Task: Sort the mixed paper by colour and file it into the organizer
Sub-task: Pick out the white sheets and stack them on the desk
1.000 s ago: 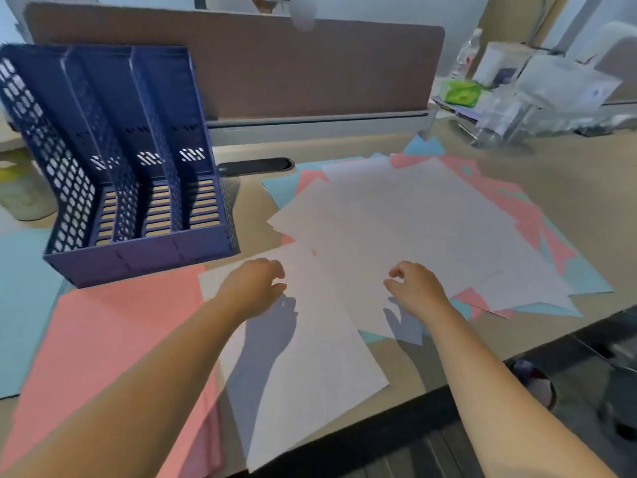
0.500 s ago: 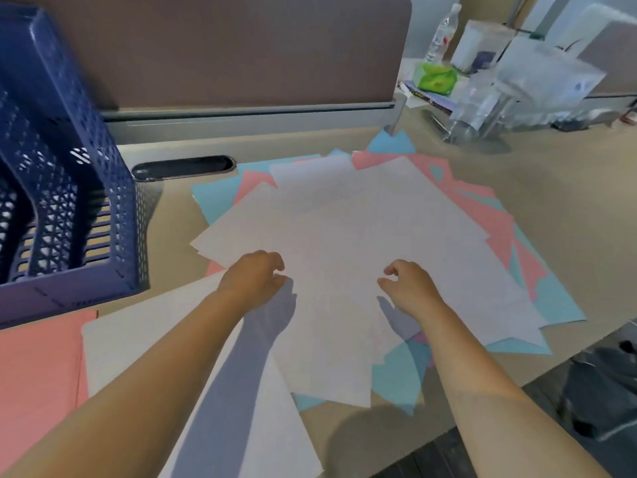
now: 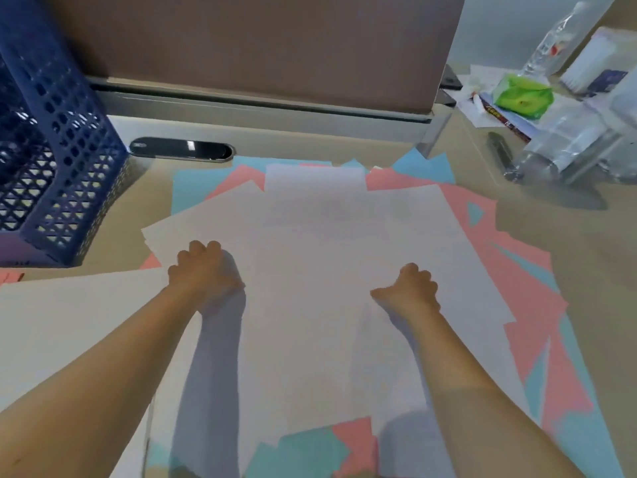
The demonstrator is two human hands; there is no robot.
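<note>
Desk (image 3: pixel 586 257): tan surface carrying everything; a brown partition runs along its far edge.
Mixed pile (image 3: pixel 344 236): a loose fan of white, pink and blue sheets in the middle of the desk, white ones on top, pink and blue corners showing at the right and near edges.
White sheets aside (image 3: pixel 69 322): a separate white stack lies just left of the pile, under the left forearm.
Organizer (image 3: pixel 69 150): blue mesh file holder at the far left, well apart from the pile; its slots are mostly out of view.
Clutter: a bottle (image 3: pixel 551 39), a green packet (image 3: pixel 520 94) and clear plastic sit at the far right.
Left hand (image 3: pixel 203 270): fingers curled, resting on the left part of the top white sheets; whether it pinches an edge I cannot tell.
Right hand (image 3: pixel 410 291): fingers curled on the white paper nearer the middle, apart from the left; grip likewise unclear.
Step in hand: probably gathering the white sheets off the top.
Doing it well: press lightly, draw the whites together squarely, and slide them leftward without dragging the coloured sheets beneath.
</note>
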